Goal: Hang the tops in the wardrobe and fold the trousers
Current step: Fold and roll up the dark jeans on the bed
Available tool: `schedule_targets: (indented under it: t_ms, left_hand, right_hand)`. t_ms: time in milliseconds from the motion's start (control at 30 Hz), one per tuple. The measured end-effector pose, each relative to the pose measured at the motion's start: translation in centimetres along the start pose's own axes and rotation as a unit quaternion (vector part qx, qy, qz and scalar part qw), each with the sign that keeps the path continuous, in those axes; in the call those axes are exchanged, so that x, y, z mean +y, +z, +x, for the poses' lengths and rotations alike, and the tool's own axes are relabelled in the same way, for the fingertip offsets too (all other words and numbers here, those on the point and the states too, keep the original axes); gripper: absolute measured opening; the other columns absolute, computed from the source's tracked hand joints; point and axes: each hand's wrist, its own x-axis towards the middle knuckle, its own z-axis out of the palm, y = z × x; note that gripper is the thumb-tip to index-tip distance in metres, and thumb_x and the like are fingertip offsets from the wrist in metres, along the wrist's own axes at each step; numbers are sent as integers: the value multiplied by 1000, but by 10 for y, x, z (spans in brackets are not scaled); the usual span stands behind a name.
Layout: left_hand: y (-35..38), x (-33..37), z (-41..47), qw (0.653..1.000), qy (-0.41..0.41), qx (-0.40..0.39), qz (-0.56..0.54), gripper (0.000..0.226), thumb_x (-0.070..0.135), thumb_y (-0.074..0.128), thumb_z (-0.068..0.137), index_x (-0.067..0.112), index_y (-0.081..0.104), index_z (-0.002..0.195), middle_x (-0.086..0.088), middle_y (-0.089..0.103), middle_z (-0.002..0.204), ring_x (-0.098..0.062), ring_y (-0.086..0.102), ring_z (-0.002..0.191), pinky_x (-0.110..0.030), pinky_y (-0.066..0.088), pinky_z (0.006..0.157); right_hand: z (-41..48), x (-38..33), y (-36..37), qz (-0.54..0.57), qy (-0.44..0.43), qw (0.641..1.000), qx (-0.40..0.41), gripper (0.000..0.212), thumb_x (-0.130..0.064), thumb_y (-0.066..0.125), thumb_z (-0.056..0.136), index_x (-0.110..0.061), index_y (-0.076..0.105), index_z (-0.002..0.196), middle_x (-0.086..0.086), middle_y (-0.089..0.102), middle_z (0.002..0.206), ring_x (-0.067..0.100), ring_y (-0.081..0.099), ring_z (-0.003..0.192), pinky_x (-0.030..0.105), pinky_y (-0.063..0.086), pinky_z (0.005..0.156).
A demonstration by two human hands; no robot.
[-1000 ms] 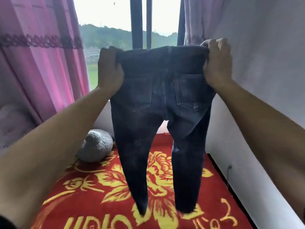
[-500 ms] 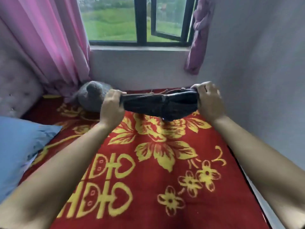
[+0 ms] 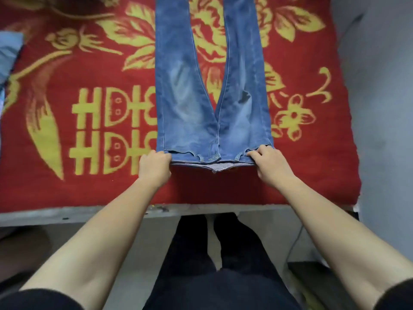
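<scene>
A pair of blue jeans point(image 3: 190, 90) lies flat on the red blanket point(image 3: 93, 180), waistband toward me and both legs stretching away past the top edge of the view. My left hand point(image 3: 154, 166) grips the left end of the waistband. My right hand point(image 3: 270, 164) pinches the right end of it. A striped lining shows under the waistband between my hands.
The red blanket with yellow flowers covers a bed whose grey front edge point(image 3: 67, 213) runs across the view. A blue pillow point(image 3: 9, 54) sits at the far left. A grey wall point(image 3: 380, 108) borders the bed on the right. My legs in dark trousers point(image 3: 214, 265) stand below.
The jeans were held up in the air by the waistband, then swung down; now they lie spread flat on the blanket with my hands still at the waistband corners.
</scene>
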Motion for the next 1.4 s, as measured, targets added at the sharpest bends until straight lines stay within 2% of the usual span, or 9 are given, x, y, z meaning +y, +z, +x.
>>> schedule_targets:
  t_ms: [300, 467, 567, 667, 733, 1100, 1167, 1267, 1400]
  left_hand:
    - [149, 21, -5, 989, -14, -142, 44, 33, 10, 61, 81, 14, 49, 111, -9, 55, 117, -32, 51, 111, -40, 41, 81]
    - [197, 44, 9, 982, -10, -187, 39, 37, 32, 53, 87, 11, 52, 117, -14, 49, 125, -35, 46, 117, -45, 38, 90]
    - [209, 60, 21, 991, 52, -119, 23, 36, 19, 59, 83, 9, 47, 115, -16, 47, 118, -37, 49, 106, -45, 42, 77]
    - [214, 73, 37, 982, 102, -153, 45, 57, 4, 63, 83, 11, 39, 134, -15, 47, 120, -35, 52, 102, -42, 37, 64]
    - [213, 78, 45, 980, 103, -164, 35, 57, -1, 64, 82, 9, 39, 132, -16, 50, 117, -37, 56, 99, -42, 35, 61]
    - [209, 60, 12, 984, 148, -96, 19, 38, 1, 68, 69, 9, 53, 103, -10, 56, 88, -34, 57, 74, -33, 28, 45]
    - [215, 60, 9, 983, 141, -118, 29, 42, 2, 66, 73, 11, 52, 112, -10, 56, 94, -33, 57, 81, -35, 31, 48]
    - [221, 74, 9, 969, 117, -214, 33, 50, 4, 60, 84, 13, 41, 129, -10, 51, 117, -32, 51, 105, -40, 39, 64]
    - [218, 87, 22, 967, 70, -242, 24, 35, 22, 56, 88, 10, 48, 120, -12, 51, 120, -32, 47, 114, -42, 44, 82]
  right_hand:
    - [-37, -13, 138, 10, 27, 995, -91, 39, -9, 70, 70, -14, 67, 109, 15, 55, 86, 37, 55, 79, 42, 41, 71]
    - [-35, -18, 190, -1, 40, 966, -256, 58, -49, 62, 83, -14, 53, 129, 15, 57, 117, 36, 54, 112, 47, 36, 99]
    - [-27, -24, 197, -10, 50, 967, -249, 50, -45, 63, 82, -11, 54, 118, 16, 59, 112, 36, 56, 105, 45, 42, 88]
    - [-25, -27, 197, -51, 17, 965, -257, 45, -19, 71, 78, -12, 49, 117, 13, 59, 107, 35, 59, 97, 43, 46, 77]
    - [-24, -27, 196, -27, 31, 966, -255, 41, -12, 66, 81, -10, 48, 119, 13, 57, 108, 36, 59, 97, 41, 43, 66]
    - [-52, -19, 194, 29, -30, 992, -120, 27, -20, 69, 68, -11, 57, 90, 7, 57, 84, 31, 57, 80, 29, 27, 50]
    - [-54, -23, 199, 22, -30, 987, -154, 29, -20, 70, 71, -11, 57, 95, 8, 58, 89, 31, 57, 86, 31, 30, 52]
    - [-48, -32, 205, 9, 4, 954, -300, 38, -21, 66, 80, -10, 52, 114, 10, 52, 113, 30, 51, 107, 38, 44, 67]
    - [-29, -24, 202, 105, 70, 927, -354, 35, -35, 57, 85, -18, 61, 115, 8, 55, 119, 30, 51, 115, 41, 46, 90]
